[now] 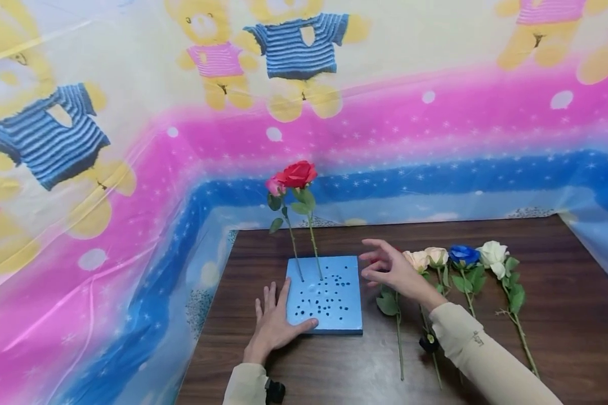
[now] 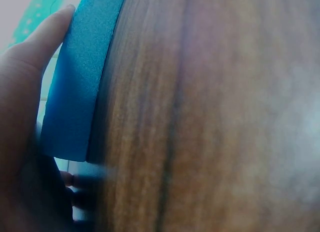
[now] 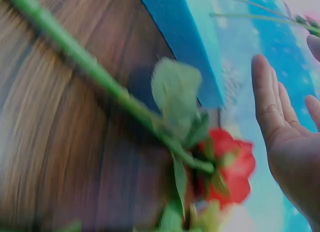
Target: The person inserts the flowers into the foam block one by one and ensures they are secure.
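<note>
A light-blue foam block (image 1: 351,323) with many small holes lies on the table. My left hand (image 1: 276,327) rests at its left front corner, fingers spread along the side and the thumb laid over the front; the left wrist view shows the thumb against the block's edge. Two artificial roses, one red (image 1: 298,174) and one pink (image 1: 275,185), stand upright in holes at the back. To the right of the block my right hand (image 1: 396,273) hovers, holding nothing, its fingers loosely bent. Below it lies another red rose (image 3: 231,164), mostly hidden in the head view.
On the dark wooden table (image 1: 263,247), farther right, lie two cream roses (image 1: 437,256), a blue rose (image 1: 464,255) and a white rose (image 1: 494,257), stems toward me. A cloth printed with bears (image 1: 304,50) hangs behind and along the left.
</note>
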The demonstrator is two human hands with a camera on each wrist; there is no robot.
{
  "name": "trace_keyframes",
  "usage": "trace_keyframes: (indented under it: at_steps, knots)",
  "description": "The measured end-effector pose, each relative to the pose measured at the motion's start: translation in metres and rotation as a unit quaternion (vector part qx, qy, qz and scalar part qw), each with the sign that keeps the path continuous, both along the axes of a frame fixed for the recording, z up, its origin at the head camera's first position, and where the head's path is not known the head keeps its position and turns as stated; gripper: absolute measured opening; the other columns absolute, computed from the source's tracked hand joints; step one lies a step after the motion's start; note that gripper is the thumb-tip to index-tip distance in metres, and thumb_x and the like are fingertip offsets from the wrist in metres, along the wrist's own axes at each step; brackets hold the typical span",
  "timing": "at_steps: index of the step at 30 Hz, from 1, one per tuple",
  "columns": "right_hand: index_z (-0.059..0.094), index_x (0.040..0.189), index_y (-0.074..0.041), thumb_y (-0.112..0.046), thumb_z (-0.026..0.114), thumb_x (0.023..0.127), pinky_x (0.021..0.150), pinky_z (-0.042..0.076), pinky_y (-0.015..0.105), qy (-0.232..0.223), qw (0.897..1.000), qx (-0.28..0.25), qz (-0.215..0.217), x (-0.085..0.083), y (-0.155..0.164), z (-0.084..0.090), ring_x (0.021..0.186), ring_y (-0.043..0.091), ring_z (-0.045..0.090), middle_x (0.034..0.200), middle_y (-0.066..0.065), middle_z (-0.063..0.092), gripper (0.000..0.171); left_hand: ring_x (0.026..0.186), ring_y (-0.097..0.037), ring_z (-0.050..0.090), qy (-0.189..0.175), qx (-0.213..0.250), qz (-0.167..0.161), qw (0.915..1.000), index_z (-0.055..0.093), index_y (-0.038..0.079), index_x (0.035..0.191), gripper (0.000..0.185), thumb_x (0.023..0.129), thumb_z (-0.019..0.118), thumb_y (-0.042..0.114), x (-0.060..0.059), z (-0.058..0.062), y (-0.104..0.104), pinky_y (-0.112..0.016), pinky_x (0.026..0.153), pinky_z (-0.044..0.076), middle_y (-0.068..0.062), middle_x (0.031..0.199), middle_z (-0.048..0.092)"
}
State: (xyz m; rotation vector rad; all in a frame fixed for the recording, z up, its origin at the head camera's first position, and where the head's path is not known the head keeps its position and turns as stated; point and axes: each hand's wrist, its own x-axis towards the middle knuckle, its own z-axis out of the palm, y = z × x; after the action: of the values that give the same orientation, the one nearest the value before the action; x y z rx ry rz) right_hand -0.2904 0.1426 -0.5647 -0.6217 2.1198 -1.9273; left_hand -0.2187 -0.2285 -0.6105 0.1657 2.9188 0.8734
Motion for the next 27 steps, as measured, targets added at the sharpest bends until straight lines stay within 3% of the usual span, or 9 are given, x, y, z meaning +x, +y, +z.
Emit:
trace_keyframes:
  at_steps: [5,14,18,24,27]
  knots:
    - [0.040,0.171,-0.027,-0.022,0.082,0.106,0.088,0.067,0.060,0.003,0.999,0.010,-0.044,0.012,0.036,0.003,0.118,0.034,0.073,0.157,0.026,0.057,0.078,0.172,-0.048,-0.004,0.000,-0.003,-0.003,1.0000,0.010,0.030,0.182,0.130,0.085,0.078,0.084,0.000,0.000,0.001,-0.077,0.131,-0.005,-0.025,0.186,0.005]
    - [0.031,0.175,-0.018,-0.018,0.074,0.111,0.085,0.068,0.056,0.010,0.995,0.017,-0.099,0.035,0.103,0.001,0.122,0.036,0.073,0.158,0.036,0.052,0.077,0.172,-0.048,-0.005,-0.003,-0.007,-0.001,1.0000,0.009,0.030,0.182,0.130,0.085,0.078,0.084,0.000,0.000,0.001,-0.076,0.131,-0.007,-0.025,0.185,0.004]
    - [0.029,0.176,-0.015,-0.016,0.074,0.111,0.085,0.068,0.056,0.009,0.992,0.020,-0.123,0.048,0.132,0.006,0.117,0.027,0.075,0.157,0.035,0.052,0.079,0.172,-0.048,-0.005,-0.006,-0.006,0.000,1.0000,0.009,0.030,0.182,0.130,0.085,0.078,0.084,0.000,0.001,0.003,-0.077,0.131,-0.007,-0.025,0.186,0.004]
    - [0.028,0.176,-0.014,-0.018,0.074,0.110,0.084,0.069,0.054,0.030,0.982,0.062,-0.174,0.067,0.178,0.016,0.111,0.013,0.076,0.151,0.030,0.055,0.080,0.172,-0.047,-0.007,-0.015,-0.012,0.004,0.9998,0.009,0.031,0.182,0.131,0.084,0.077,0.086,-0.001,0.001,0.003,-0.076,0.131,-0.007,-0.025,0.186,0.003]
    - [0.027,0.177,-0.015,-0.017,0.074,0.110,0.083,0.069,0.050,0.028,0.977,0.081,-0.196,0.075,0.203,0.016,0.110,0.007,0.076,0.147,0.016,0.062,0.082,0.171,-0.048,-0.007,-0.017,-0.013,0.007,0.9997,0.009,0.030,0.182,0.132,0.084,0.077,0.086,-0.002,0.001,0.003,-0.077,0.131,-0.007,-0.025,0.185,0.003]
